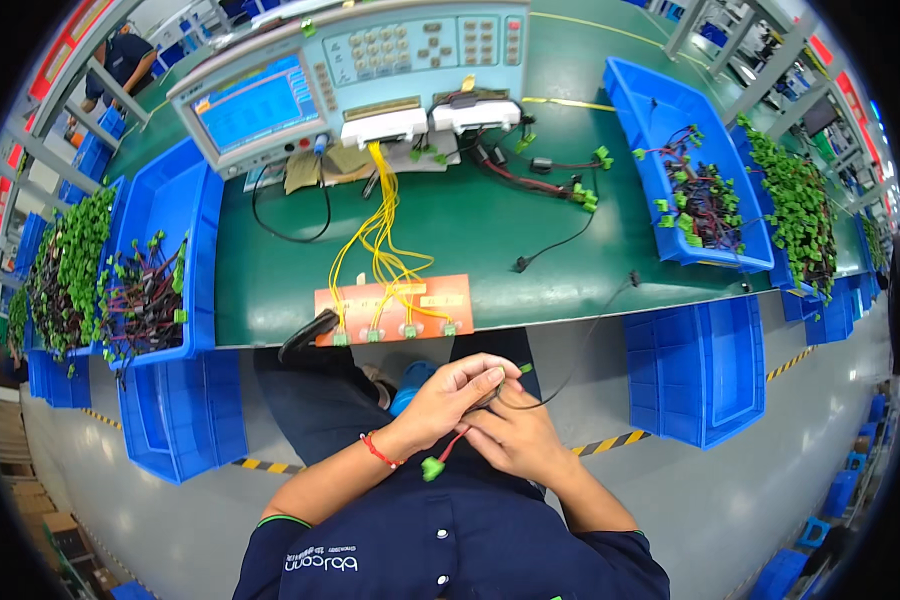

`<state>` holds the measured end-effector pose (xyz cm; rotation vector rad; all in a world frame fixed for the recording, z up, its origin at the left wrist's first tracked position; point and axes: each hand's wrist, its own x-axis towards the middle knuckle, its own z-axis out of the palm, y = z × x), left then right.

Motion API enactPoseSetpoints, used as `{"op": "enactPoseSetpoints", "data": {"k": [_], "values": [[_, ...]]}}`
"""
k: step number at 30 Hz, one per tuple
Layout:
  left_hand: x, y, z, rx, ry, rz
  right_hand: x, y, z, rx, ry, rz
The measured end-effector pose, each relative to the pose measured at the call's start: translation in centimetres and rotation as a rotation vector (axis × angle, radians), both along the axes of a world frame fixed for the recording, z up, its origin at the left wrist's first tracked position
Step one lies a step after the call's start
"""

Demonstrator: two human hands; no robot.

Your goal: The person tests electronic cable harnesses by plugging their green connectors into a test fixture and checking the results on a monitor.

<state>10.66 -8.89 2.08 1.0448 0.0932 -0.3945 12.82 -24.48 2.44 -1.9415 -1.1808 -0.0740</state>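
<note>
Writing: pale lettering is carried on the dark shirt [400, 550], seen upside down. Pale labels [441, 300] are stuck on the orange board [392, 318]; print too small to be read. Meter [350, 80] screen [255, 105] is lit blue; its text can't be made out.

Hands: both are held in front of the torso, just off the table [530, 290] edge, touching each other. Left hand [460, 395] is brought in from lower left, wrist ringed by a red bracelet [380, 452], fingers bent, thumb and index pinched together on the cable [580, 357]. Right hand [518, 432] is brought in from lower right, fingers curled, thumb pressed on the cable; exact contact partly hidden.

Cable: middle is gripped between the hands. Black run is bowed out right, then led up and away over the table edge; its plug [633, 279] is rested on the tabletop, far-right end of the long axis. Red lead [452, 446] is dropped lower left under the hands, green connector [433, 468] pointed toward the shirt.
</note>
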Motion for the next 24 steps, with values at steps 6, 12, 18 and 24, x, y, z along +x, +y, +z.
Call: {"op": "enactPoseSetpoints", "data": {"k": [6,12,18,24], "values": [[-2.3,2.6,-1.2,0.290,-0.246,0.382,0.2,-0.8,0.8,0.106,0.273,-0.054],[-6.8,7.5,-1.5,0.721,-0.416,0.472,0.6,0.6,2.0,0.344,0.546,0.090],[-9.1,8.8,-2.4,-0.164,-0.147,0.651,0.6,6.2,0.0,0.212,0.928,0.359],[-9.6,10.1,-4.0,-0.210,-0.114,0.612,0.4,10.4,-2.9,0.308,1.563,0.216]]}}
